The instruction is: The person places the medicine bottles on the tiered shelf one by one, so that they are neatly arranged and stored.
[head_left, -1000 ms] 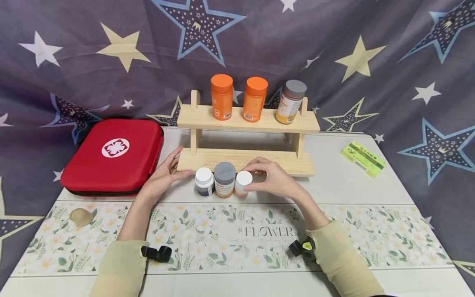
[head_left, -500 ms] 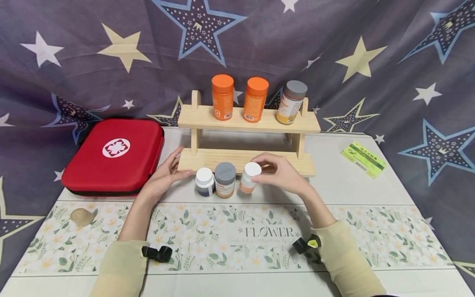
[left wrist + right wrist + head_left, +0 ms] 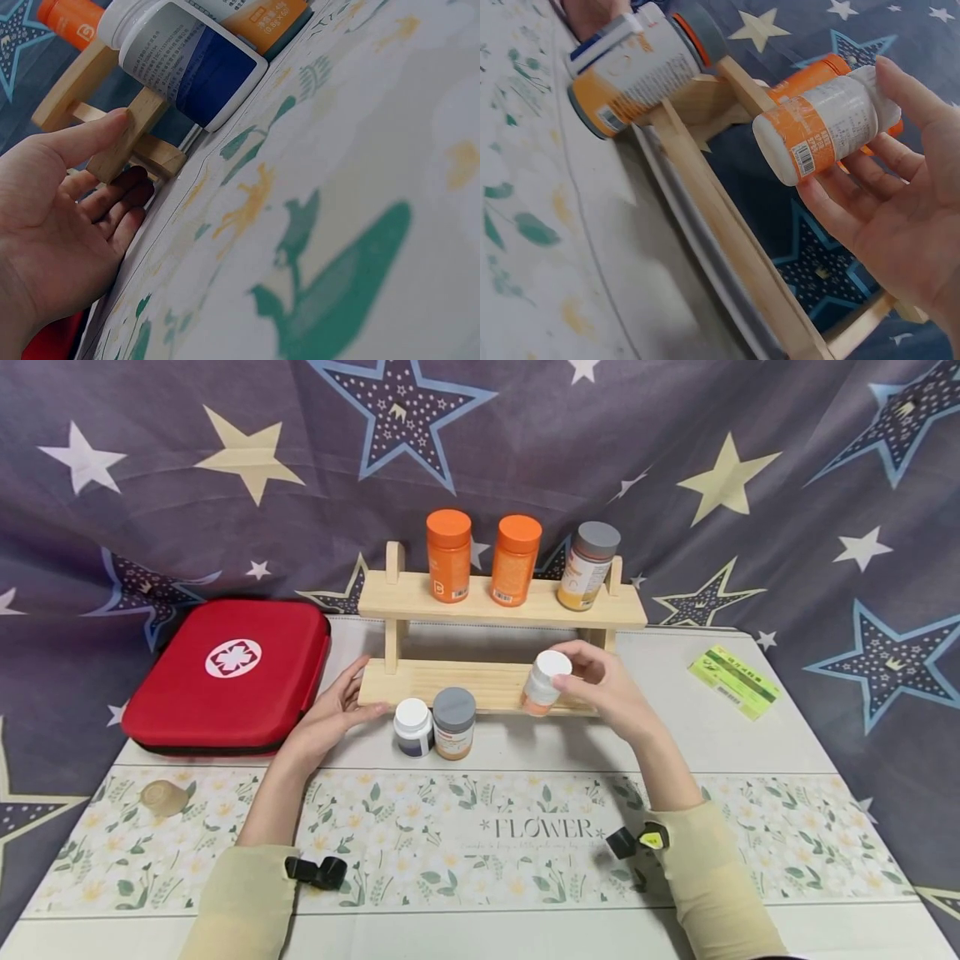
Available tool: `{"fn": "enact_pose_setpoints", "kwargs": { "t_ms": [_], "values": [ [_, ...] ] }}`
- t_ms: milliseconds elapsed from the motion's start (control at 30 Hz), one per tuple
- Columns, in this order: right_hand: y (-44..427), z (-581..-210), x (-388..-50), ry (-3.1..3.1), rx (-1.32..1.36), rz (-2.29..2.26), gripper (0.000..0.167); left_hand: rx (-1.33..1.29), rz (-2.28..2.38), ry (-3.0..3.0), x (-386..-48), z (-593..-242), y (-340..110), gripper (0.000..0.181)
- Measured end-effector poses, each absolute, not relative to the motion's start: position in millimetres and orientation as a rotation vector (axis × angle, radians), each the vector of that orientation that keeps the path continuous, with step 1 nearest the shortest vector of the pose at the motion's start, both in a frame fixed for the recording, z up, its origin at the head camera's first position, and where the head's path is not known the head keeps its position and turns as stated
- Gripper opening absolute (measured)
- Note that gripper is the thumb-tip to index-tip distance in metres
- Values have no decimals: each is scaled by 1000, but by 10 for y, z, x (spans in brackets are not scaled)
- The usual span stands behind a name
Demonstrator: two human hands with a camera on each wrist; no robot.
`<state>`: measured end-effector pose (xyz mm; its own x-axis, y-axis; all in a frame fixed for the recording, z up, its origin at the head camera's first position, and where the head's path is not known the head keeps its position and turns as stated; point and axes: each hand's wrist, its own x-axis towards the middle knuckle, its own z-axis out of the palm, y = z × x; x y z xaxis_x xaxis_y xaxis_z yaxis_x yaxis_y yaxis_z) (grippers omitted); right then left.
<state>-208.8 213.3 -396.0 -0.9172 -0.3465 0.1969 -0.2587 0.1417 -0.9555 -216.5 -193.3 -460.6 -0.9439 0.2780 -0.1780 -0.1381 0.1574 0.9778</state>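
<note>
My right hand (image 3: 603, 689) pinches a small white pill bottle with an orange label (image 3: 821, 127) by its cap end. In the head view the bottle is tilted in front of the wooden shelf's lower board. My left hand (image 3: 322, 718) grips the left end of the two-tier wooden shelf (image 3: 420, 681), thumb on the board's front and fingers behind. Beside that thumb stands a white bottle with a blue label (image 3: 199, 67). A grey-lidded bottle (image 3: 453, 724) stands right against it. Whether the held bottle touches the board is unclear.
On the upper board stand two orange bottles (image 3: 448, 556) (image 3: 516, 560) and another grey-lidded bottle (image 3: 587, 568). A red first-aid case (image 3: 225, 677) lies left. A green-yellow box (image 3: 735, 681) lies right. A small tan object (image 3: 164, 798) sits front left.
My right hand has lifted the small white bottle away from the grey-lidded one, carrying it right and up toward the lower board. The left hand stays where it was.
</note>
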Motion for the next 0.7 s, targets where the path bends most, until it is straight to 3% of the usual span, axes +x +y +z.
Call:
{"fn": "enact_pose_setpoints", "kwargs": {
  "t_ms": [400, 700],
  "values": [
    [2367, -3955, -2180, 2388, -376, -2033, 24, 126, 1839, 2125, -2170, -4602, -1928, 99],
    [2408, -4034, -2243, 2500, -224, -1901, 38, 129, 1840, 2126, -2176, -4605, -1923, 99]
  ]
}}
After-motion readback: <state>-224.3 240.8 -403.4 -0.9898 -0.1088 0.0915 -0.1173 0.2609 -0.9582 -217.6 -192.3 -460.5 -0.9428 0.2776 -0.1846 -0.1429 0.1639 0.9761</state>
